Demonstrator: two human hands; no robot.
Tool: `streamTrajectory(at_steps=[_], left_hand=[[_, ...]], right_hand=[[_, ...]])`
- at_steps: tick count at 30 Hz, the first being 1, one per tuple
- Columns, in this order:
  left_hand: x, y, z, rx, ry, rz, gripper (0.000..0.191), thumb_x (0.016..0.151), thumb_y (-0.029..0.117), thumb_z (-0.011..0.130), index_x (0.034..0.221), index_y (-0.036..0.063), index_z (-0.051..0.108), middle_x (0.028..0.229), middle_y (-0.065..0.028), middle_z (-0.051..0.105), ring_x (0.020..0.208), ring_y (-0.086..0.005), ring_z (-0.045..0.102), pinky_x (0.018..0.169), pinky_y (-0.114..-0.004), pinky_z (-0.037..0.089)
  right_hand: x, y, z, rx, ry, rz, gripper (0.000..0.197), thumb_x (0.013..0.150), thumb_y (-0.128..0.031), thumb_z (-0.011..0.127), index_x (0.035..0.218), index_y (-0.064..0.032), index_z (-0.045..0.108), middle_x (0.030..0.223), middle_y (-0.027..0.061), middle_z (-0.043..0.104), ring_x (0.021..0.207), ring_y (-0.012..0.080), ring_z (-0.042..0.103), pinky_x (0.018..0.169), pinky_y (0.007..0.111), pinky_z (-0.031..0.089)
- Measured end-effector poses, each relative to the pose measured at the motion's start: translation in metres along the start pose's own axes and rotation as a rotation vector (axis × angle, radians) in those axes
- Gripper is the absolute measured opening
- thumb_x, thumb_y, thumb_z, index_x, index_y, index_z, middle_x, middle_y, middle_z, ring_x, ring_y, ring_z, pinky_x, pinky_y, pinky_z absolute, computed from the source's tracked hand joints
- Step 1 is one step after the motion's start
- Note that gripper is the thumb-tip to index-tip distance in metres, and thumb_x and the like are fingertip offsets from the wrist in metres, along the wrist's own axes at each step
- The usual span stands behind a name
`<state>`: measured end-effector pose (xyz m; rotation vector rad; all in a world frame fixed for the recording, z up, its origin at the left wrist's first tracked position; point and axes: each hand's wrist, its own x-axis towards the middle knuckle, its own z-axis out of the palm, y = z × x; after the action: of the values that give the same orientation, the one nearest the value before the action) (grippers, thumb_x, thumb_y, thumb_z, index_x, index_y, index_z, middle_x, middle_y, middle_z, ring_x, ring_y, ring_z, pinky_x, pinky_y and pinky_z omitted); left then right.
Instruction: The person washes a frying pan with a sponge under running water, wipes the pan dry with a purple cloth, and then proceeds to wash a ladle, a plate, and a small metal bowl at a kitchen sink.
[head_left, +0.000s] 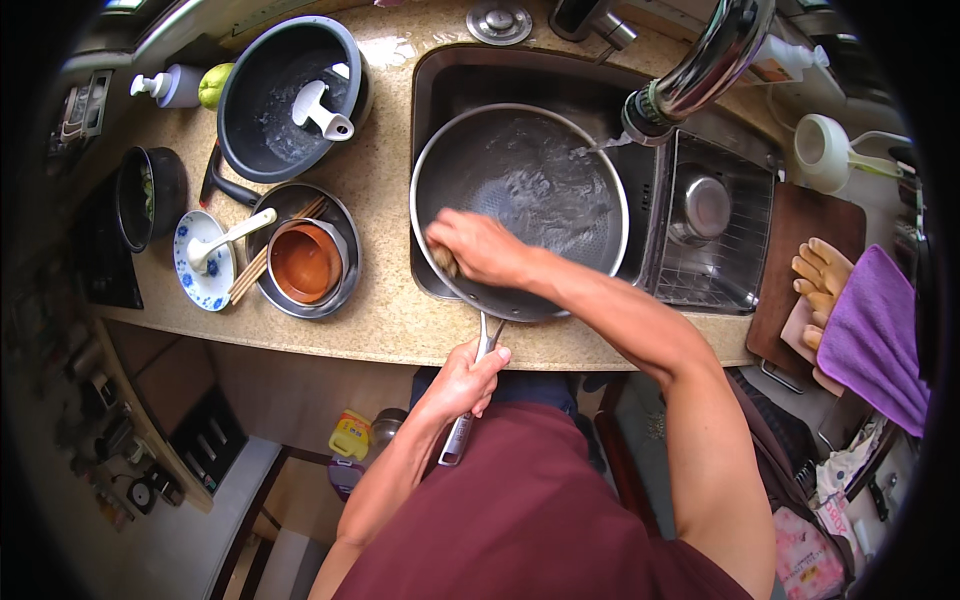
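A large dark frying pan (456, 169) rests over the left basin of the steel sink (431, 79), with water in it. From the faucet spout (652, 124), a stream runs into the pan near its upper right rim. My left hand (463, 381) is closed around the pan's metal handle (454, 441), which reaches past the counter edge towards my body. Inside the pan, at the left wall, my right hand (480, 247) presses a brownish scrubber (444, 261); it is blurred and mostly covered by my fingers.
Left stand a grey pot (251, 142) holding a white rice paddle (322, 112), a small pan (352, 255) with a brown bowl (300, 262) and chopsticks (249, 279), and a floral plate (214, 289). A metal bowl (705, 206) occupies the right basin. Gloves (821, 277) and purple cloth (870, 337) lie right.
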<state>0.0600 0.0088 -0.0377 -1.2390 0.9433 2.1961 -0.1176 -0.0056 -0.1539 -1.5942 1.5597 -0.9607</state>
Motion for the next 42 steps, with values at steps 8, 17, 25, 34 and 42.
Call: streamTrajectory(at_steps=[8,17,25,34,42], left_hand=[[-0.001,-0.006,-0.002,0.027,0.058,0.035,0.027,0.100,0.031,0.057,0.089,0.0073,0.048,0.052,0.0037,0.040,0.036,-0.0067,0.036,0.034,-0.025,0.033],[-0.003,-0.002,-0.008,0.004,0.015,0.047,0.029,0.100,0.031,0.057,0.086,0.0080,0.045,0.053,0.0034,0.040,0.036,-0.0066,0.037,0.034,-0.025,0.033],[-0.002,0.000,-0.005,0.031,-0.001,0.049,0.027,0.101,0.029,0.055,0.088,0.0064,0.047,0.050,0.0032,0.039,0.034,-0.0074,0.037,0.033,-0.025,0.032],[-0.001,-0.005,-0.007,0.016,0.023,0.060,0.027,0.100,0.030,0.056,0.090,0.0059,0.049,0.051,0.0032,0.040,0.035,-0.0077,0.038,0.034,-0.026,0.034],[0.002,-0.001,-0.010,-0.001,-0.018,0.020,0.026,0.100,0.029,0.056,0.088,0.0079,0.047,0.052,0.0037,0.040,0.036,-0.0069,0.037,0.034,-0.025,0.033]], right_hand=[[0.042,0.123,-0.110,-0.867,0.092,-0.125,0.015,0.081,-0.018,0.063,0.096,-0.0199,0.065,0.099,0.0019,0.059,0.098,0.0242,0.055,0.079,0.039,0.047],[-0.102,0.083,-0.084,-0.639,-0.121,0.479,0.020,0.083,-0.011,0.059,0.102,-0.0116,0.065,0.098,0.0152,0.063,0.097,0.0353,0.061,0.083,0.047,0.051],[-0.079,-0.009,-0.003,0.159,0.009,0.600,0.030,0.087,-0.018,0.055,0.112,-0.0050,0.066,0.097,0.0216,0.068,0.095,0.0356,0.067,0.088,0.044,0.051],[-0.097,-0.019,-0.055,-0.017,-0.385,0.630,0.029,0.089,-0.024,0.059,0.111,-0.0104,0.071,0.105,0.0154,0.069,0.094,0.0309,0.067,0.087,0.042,0.052],[-0.082,0.102,-0.100,-0.816,-0.007,0.560,0.012,0.082,-0.013,0.061,0.090,-0.0087,0.071,0.098,0.0183,0.062,0.094,0.0346,0.065,0.084,0.047,0.052]])
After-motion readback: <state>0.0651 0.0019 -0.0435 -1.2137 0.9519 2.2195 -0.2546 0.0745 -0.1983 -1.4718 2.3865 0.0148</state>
